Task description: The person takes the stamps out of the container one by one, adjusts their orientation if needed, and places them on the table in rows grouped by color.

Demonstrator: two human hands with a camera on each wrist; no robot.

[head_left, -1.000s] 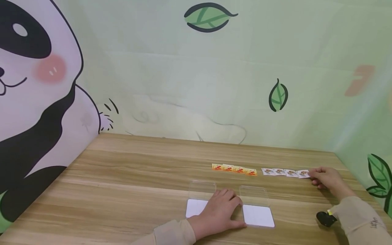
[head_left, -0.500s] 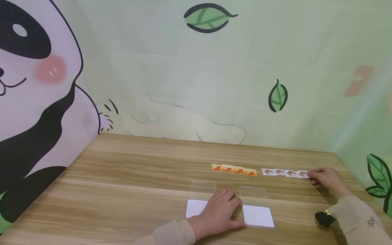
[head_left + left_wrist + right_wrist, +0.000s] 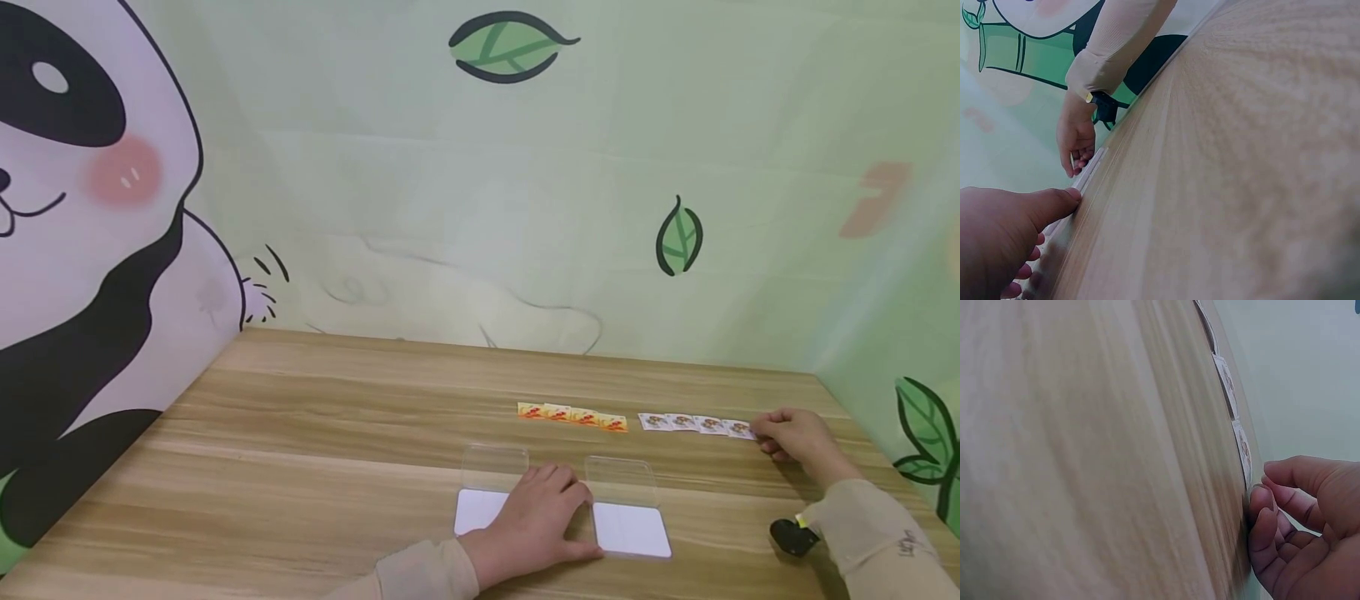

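On the right of the table lies a row of small white picture cards (image 3: 710, 425), overlapping at their edges. My right hand (image 3: 798, 442) is at its right end, thumb and forefinger pinching the edge of the last card (image 3: 1243, 453); the other fingers curl beneath. My left hand (image 3: 536, 521) rests between two clear flat cases lying opened out with white bases. Its thumb (image 3: 1057, 205) and forefinger touch the left side of the right case (image 3: 632, 531). The left case (image 3: 480, 508) is partly hidden behind this hand.
A row of yellow-and-red picture cards (image 3: 572, 416) lies left of the white ones, beyond the cases. A black wrist device (image 3: 793, 537) hangs at the right sleeve. A printed panda wall (image 3: 97, 250) encloses the wooden table (image 3: 300, 433).
Nearly nothing differs. The whole head view shifts very slightly, while both hands, the cards and the cases keep their places relative to each other.
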